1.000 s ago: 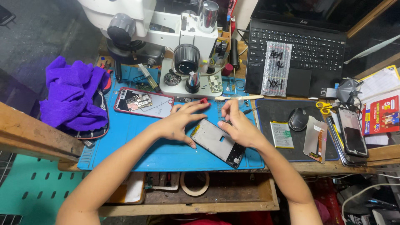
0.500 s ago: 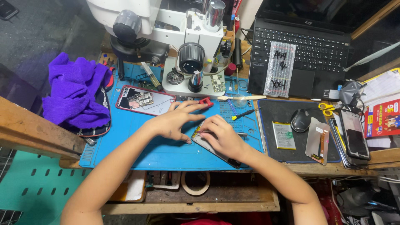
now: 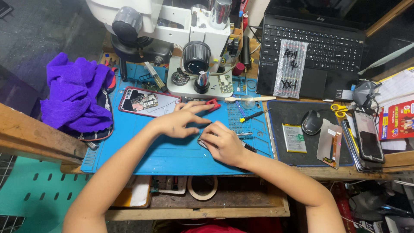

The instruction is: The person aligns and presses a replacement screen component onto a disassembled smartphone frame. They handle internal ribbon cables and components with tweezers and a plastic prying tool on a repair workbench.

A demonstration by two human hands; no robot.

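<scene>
Right now both hands meet over a dark phone part (image 3: 249, 147) lying flat on the blue mat (image 3: 172, 153) of the worktop. The right hand (image 3: 224, 144) covers most of it, its grip curled closed on the part's near end. The left hand (image 3: 179, 123) lies with fingers spread flat, fingertips touching the same part just beside the right thumb. Beyond the grip sits an opened phone (image 3: 146, 101); a red pick (image 3: 212, 103) lies just past the left fingertips, with a yellow-handled screwdriver (image 3: 254, 115) nearby.

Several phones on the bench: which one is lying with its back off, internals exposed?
The red-rimmed phone on the blue mat, left of the hands; its boards show, unlike the closed phones at right.
</scene>
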